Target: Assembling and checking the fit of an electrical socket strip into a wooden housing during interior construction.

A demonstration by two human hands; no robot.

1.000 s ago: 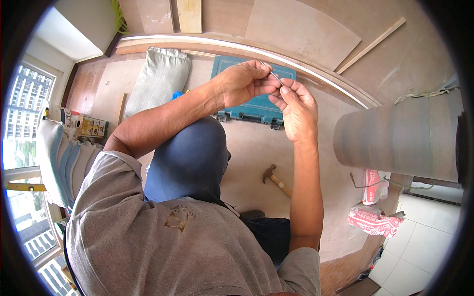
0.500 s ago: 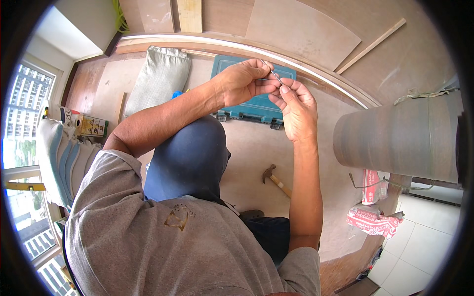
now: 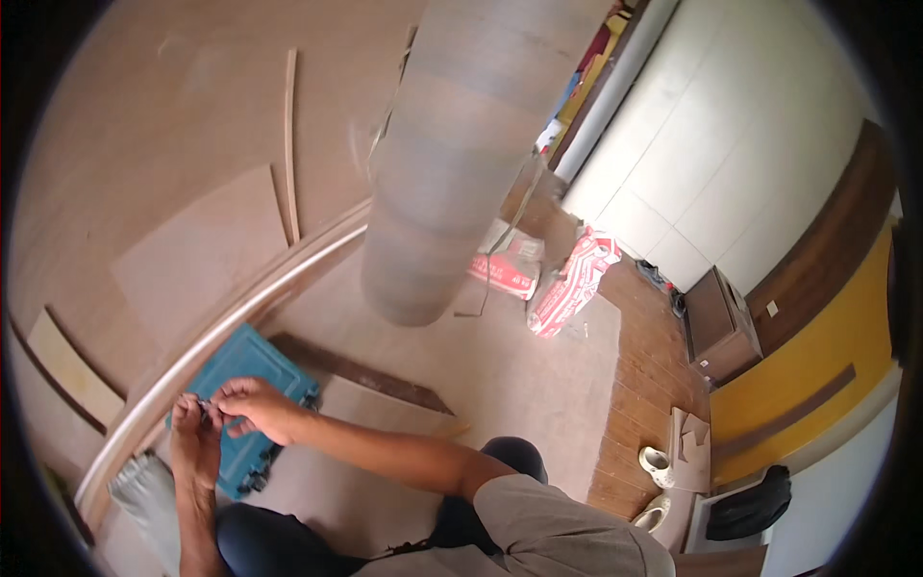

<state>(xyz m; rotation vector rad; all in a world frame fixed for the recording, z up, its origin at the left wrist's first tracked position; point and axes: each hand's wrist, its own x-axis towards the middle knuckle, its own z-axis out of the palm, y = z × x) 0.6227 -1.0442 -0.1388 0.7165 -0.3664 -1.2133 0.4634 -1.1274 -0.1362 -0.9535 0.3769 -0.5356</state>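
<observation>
Both hands meet over the teal tool case (image 3: pixel 258 351), which lies closed on the floor at lower left. My left hand (image 3: pixel 195 444) pinches a thin metal drill bit (image 3: pixel 205 407) between its fingertips. From the right, my right hand (image 3: pixel 256 408) reaches across with its fingers closed on the same bit. Most of the bit is hidden by the fingers, and its tip is too small to make out. My bent knees show below the hands.
A large grey-brown roll (image 3: pixel 433 183) stands ahead, beside red-and-white paper bags (image 3: pixel 575 284). A dark board (image 3: pixel 365 373) lies right of the case, and a pale sack (image 3: pixel 149 500) left of it. Pale clogs (image 3: pixel 656 467) and a brown cabinet (image 3: pixel 721 327) are at right.
My view has swung to the right, so hands and case now appear at lower left. Both hands keep hold of the drill bit. The window has left the view; the cabinet and clogs have entered.
</observation>
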